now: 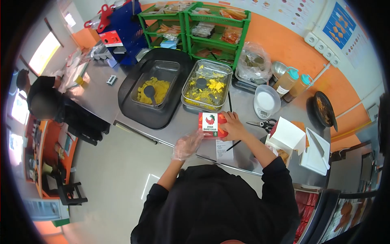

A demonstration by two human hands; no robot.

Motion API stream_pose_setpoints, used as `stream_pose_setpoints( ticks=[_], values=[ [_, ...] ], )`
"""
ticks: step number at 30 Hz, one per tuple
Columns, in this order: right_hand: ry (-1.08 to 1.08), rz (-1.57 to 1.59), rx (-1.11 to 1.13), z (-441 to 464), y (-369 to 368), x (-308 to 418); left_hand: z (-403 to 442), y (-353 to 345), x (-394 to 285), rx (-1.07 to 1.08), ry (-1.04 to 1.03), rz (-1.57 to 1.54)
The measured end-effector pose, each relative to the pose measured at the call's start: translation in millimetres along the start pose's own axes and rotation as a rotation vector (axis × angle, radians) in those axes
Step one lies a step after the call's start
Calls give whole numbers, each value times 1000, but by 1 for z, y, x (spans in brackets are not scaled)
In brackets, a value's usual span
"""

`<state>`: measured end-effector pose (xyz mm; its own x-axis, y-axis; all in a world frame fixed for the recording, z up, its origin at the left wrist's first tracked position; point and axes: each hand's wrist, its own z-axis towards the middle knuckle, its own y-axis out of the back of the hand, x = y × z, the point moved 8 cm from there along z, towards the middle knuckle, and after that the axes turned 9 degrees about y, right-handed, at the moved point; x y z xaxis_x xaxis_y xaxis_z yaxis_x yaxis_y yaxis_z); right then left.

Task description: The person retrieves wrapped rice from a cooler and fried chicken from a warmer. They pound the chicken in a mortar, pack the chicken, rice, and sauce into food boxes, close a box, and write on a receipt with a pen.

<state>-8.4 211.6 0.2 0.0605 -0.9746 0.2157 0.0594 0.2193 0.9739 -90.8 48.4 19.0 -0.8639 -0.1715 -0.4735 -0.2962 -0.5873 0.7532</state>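
Note:
A red and white printed food box [210, 125], lid closed, is at the table's front edge. My left hand [187, 146], in a clear plastic glove, grips its lower left corner. My bare right hand [232, 127] is on its right side, with fingers curled over the top edge. Just below the box lies a printed receipt [224, 152], and a thin black pen-like stick [233, 146] crosses it. To the right stands an open food box [286, 136] with fried-looking food inside, partly hidden by my right arm. Black-handled scissors [267, 125] lie between them.
Two trays of yellow food, left [156, 91] and right [207, 87], each hold a dark scoop. Nearby are a white scale [266, 102], sauce bottles [287, 81], a cutting board [315, 156] with a knife, and green racks [217, 34]. Another person [61, 107] stands at left.

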Motion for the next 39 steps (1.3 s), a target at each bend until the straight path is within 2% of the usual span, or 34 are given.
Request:
stream_pose_setpoints(
  ticks=[1,3,4,6,7,9,11,16,18,20,22,23,24,25,27,29,30,32,33,35,37,39],
  values=[
    [10,43,-7,1,-2,-3,-5,6,-4,-6,10,0],
    [25,82,-6,3,-1,-5,-21,3,1,101,213,-81],
    [6,94,-4,3,-2,-6,-30,-5,3,96,223,-84],
    [-2,105,1,3,-4,-6,-45,-44,-11,372,-7,-137],
    [-15,121,6,4,-5,-7,-44,-50,-11,362,-1,-133],
    [-26,134,8,6,-9,-10,-45,-79,-17,640,20,-41],
    [32,126,-49,8,-12,-2,-42,-86,-20,679,43,-31],
    [-15,216,-96,23,-22,19,-40,-95,-25,800,76,79],
    [108,165,-184,34,-12,32,-42,-95,-19,747,88,33],
    [50,121,-180,22,1,39,-38,-84,-22,762,81,27],
    [-53,358,-482,-5,29,38,-36,-80,-17,763,86,14],
    [-65,357,-478,-19,36,40,-33,-76,-11,679,110,-75],
    [-154,371,-572,-43,48,32,-31,-68,-8,596,138,-162],
    [-244,386,-663,-70,59,27,-34,-67,-5,609,142,-170],
    [-379,271,-787,-125,92,32,-34,-55,9,686,475,-342],
    [-647,290,-809,-183,82,21,-37,-41,10,649,515,-444],
    [-652,292,-806,-189,83,26,-36,-35,10,599,549,-544],
    [-765,189,-992,-215,96,34,-36,-27,10,574,607,-582],
    [-772,193,-992,-217,86,33,-36,-25,13,540,662,-619],
    [-1031,538,-646,-209,8,15,-33,-25,16,485,651,-714],
    [-872,386,-589,-165,-26,12,-29,-25,13,434,636,-811],
    [-858,235,-480,-135,-51,5,-25,-19,16,297,759,-886]
  ],
)
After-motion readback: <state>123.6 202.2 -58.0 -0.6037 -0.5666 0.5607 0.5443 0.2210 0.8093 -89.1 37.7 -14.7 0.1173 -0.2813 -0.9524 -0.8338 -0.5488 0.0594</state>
